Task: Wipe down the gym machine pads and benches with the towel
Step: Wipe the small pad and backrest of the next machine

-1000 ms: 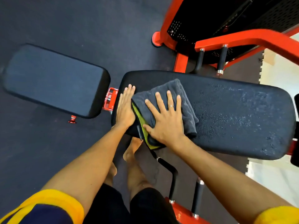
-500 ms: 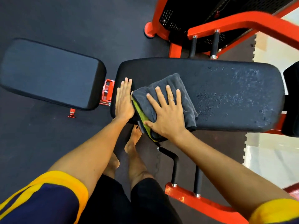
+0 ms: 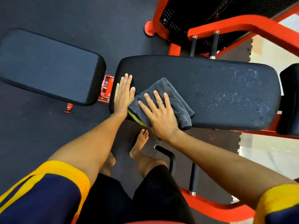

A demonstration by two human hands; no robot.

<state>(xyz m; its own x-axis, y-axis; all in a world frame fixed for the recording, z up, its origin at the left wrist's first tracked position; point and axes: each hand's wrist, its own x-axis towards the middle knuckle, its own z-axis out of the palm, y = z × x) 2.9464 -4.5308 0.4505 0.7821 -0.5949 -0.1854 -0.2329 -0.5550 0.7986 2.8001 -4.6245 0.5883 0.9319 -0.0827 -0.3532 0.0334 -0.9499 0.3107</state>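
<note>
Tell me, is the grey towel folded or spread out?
Folded: the grey towel shows stacked layers at its edges, and a yellow-green inner side peeks out beside the right hand pressing it.

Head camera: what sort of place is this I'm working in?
Most likely a gym: a padded black bench, a red steel machine frame behind it, and dark rubber floor matting underneath.
</note>
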